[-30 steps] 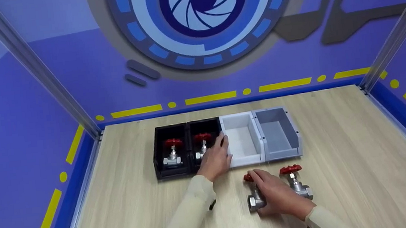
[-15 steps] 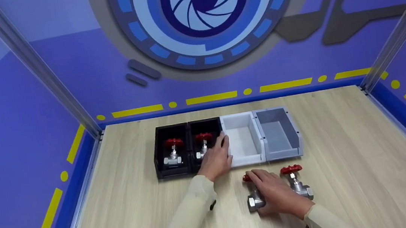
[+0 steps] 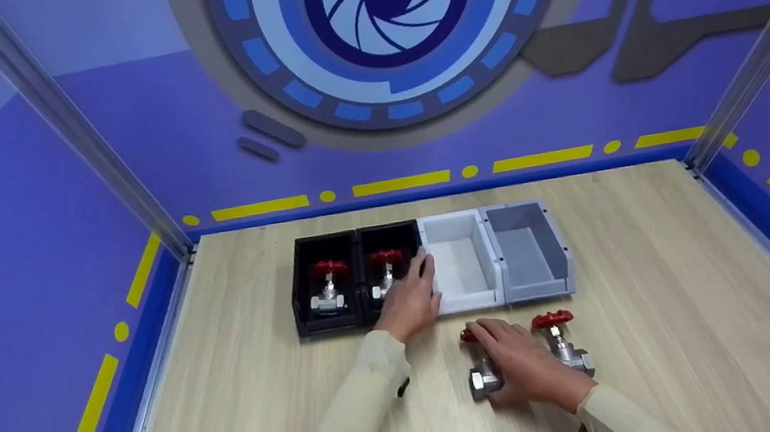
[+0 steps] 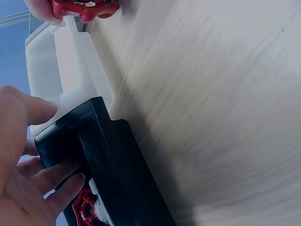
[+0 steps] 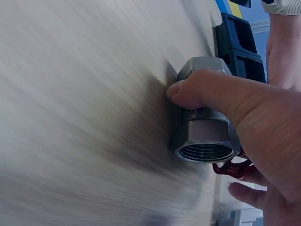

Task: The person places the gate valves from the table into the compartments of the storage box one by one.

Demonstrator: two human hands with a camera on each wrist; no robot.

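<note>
My right hand [image 3: 525, 362] curls round a steel valve [image 3: 486, 382] on the desk [image 3: 684, 270], before the white bin [image 3: 462, 265]; I judge it heavy, rigid, slightly slick, best held round its thick body [image 5: 209, 131]. My left hand [image 3: 409, 306], fingers loosely parted, rests at the black bin [image 4: 107, 155], clasping nothing visible.

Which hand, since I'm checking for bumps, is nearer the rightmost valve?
Right hand: beside the rightmost valve, gripping another valve. Left hand: farther away, at the inner black bin.
</note>
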